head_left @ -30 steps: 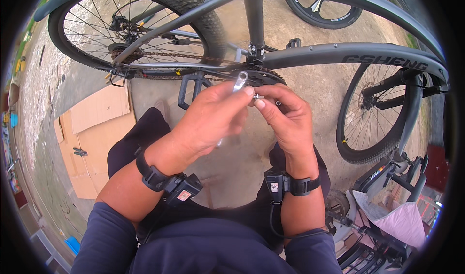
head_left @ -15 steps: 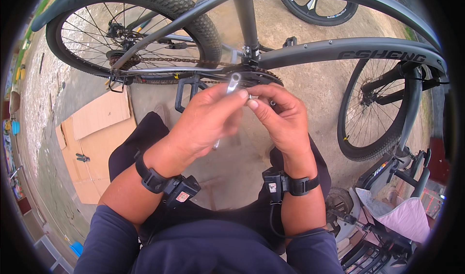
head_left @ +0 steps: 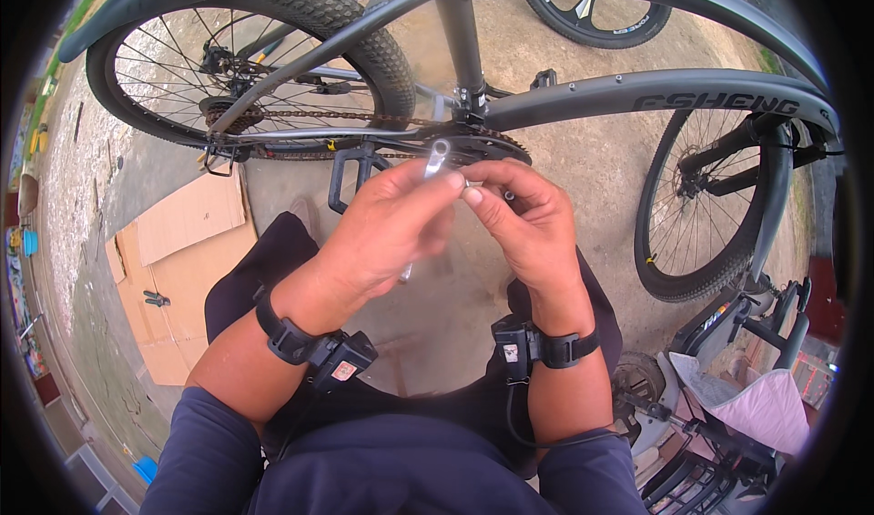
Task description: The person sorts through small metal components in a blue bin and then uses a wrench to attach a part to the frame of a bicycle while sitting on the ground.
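My left hand (head_left: 378, 219) is closed around a silver wrench (head_left: 436, 158). Its ring end sticks up above the fingers, and its lower end shows beneath the palm. Opposite it, my right hand (head_left: 528, 214) pinches a small metal piece (head_left: 469, 185) between thumb and forefinger, too small to name. The left thumb and fingertips meet the right fingertips at this piece. Another small dark round part (head_left: 509, 195) shows among the curled right fingers. Just beyond both hands are the bicycle's chainring (head_left: 496, 143) and chain (head_left: 337, 114).
A grey bicycle frame (head_left: 583, 96) spans the far side, with its rear wheel (head_left: 387, 60) left and front wheel (head_left: 648, 214) right. A pedal (head_left: 339, 178) juts toward my left hand. Cardboard (head_left: 196, 228) with a small dark tool (head_left: 157, 298) lies left. Another vehicle (head_left: 692, 424) stands near right.
Both hands stay almost in place, the right fingertips shifting very slightly left. The wrench and small metal piece are still held.
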The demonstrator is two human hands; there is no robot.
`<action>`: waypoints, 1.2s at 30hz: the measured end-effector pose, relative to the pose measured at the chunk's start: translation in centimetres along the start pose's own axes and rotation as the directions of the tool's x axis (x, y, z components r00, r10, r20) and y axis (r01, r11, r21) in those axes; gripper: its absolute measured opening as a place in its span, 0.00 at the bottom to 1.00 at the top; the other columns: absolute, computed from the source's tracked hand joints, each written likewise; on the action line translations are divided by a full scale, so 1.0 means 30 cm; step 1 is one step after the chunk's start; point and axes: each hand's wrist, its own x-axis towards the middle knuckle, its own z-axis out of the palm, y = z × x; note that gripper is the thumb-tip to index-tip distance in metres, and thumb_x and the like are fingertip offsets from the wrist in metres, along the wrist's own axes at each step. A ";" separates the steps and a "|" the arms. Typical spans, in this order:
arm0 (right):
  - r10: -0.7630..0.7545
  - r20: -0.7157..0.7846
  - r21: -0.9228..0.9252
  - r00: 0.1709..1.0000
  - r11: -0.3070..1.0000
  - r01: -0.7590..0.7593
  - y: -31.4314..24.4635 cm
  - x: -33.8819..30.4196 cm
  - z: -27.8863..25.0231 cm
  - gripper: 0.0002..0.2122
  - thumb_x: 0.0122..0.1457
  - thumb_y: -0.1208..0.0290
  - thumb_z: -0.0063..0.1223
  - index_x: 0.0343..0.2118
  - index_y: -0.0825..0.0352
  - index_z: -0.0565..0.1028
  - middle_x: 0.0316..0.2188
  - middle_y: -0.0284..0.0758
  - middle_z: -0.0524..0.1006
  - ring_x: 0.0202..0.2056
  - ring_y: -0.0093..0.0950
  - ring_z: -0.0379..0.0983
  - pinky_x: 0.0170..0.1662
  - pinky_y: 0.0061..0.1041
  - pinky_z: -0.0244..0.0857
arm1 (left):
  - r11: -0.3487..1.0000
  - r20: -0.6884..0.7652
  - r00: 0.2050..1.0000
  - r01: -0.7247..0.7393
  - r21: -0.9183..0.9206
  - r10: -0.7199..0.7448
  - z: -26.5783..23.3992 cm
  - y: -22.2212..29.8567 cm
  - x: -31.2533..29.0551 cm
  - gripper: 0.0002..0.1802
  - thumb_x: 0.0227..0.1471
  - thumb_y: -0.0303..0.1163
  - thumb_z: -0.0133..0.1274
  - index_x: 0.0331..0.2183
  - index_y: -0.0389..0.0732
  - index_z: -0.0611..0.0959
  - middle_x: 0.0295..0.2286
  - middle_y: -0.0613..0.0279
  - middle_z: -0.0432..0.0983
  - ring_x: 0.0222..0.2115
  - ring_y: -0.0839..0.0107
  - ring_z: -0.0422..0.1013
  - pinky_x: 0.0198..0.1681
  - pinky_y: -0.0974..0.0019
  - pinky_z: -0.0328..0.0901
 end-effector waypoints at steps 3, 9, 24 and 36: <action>-0.001 0.003 -0.001 1.000 1.000 0.001 0.007 0.001 0.000 0.08 0.58 0.79 0.61 0.41 0.69 0.81 0.37 0.32 0.79 0.40 0.20 0.75 0.44 0.21 0.68 | 1.000 -0.009 1.000 0.002 0.001 -0.002 0.003 -0.001 0.000 0.11 0.65 0.40 0.52 0.33 0.43 0.78 0.20 0.69 0.70 0.18 0.81 0.64 0.18 0.77 0.54; -0.006 -0.007 0.003 1.000 1.000 0.006 0.009 0.003 0.001 0.08 0.58 0.79 0.61 0.41 0.69 0.81 0.37 0.32 0.80 0.40 0.21 0.75 0.44 0.22 0.68 | 0.999 -0.012 1.000 -0.006 0.031 0.007 0.001 -0.006 0.002 0.11 0.65 0.40 0.51 0.34 0.43 0.78 0.20 0.70 0.70 0.18 0.82 0.64 0.18 0.77 0.54; 0.084 0.000 -0.030 0.997 0.996 -0.083 0.014 0.000 -0.002 0.09 0.57 0.76 0.64 0.41 0.66 0.82 0.35 0.27 0.78 0.35 0.15 0.72 0.39 0.18 0.67 | 0.997 -0.029 0.999 -0.023 0.067 0.025 -0.005 -0.016 0.009 0.10 0.64 0.38 0.51 0.33 0.43 0.78 0.19 0.70 0.69 0.19 0.82 0.64 0.19 0.77 0.54; 0.063 -0.036 -0.046 0.997 0.997 -0.065 0.017 0.002 0.002 0.08 0.56 0.75 0.65 0.39 0.66 0.82 0.34 0.27 0.78 0.35 0.16 0.71 0.39 0.19 0.66 | 0.996 -0.006 1.000 0.002 0.086 -0.001 -0.012 -0.016 0.003 0.16 0.64 0.43 0.51 0.42 0.41 0.81 0.23 0.77 0.65 0.23 0.86 0.60 0.26 0.78 0.58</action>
